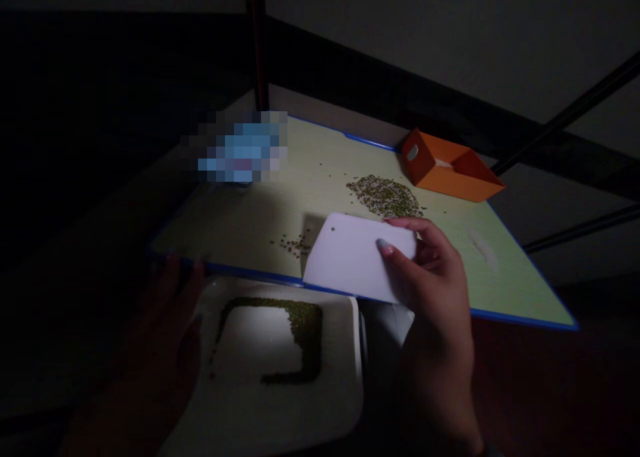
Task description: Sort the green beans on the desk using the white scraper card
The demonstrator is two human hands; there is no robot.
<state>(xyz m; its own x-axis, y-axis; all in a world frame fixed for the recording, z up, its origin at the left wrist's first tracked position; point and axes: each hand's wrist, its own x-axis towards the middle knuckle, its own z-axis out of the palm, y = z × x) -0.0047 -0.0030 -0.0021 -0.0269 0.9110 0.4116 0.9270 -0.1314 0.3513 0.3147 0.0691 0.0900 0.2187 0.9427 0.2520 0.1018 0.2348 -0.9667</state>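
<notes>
My right hand (pixel 435 270) grips a white plastic dough scraper (pixel 350 254) with a small hole in one corner, thumb on its face. The scraper stands tilted on the pale board (pixel 240 224), at its blue front edge. A few small greenish-brown seeds (pixel 295 244) lie left of it, and a larger pile of seeds (pixel 385 196) lies behind. Below the edge is a white basin (pixel 330 417) with more seeds along its bottom. In deep shadow, my left hand (pixel 165 330) lies at the basin's left side, fingers stretched towards the board's edge; its contact is unclear.
An orange open box (pixel 450 167) stands at the board's back right. A blurred-out bluish item (pixel 245 150) is at the back left. A whitish streak (pixel 483 247) marks the board's right part. Dark bars (pixel 575 110) run past the right side.
</notes>
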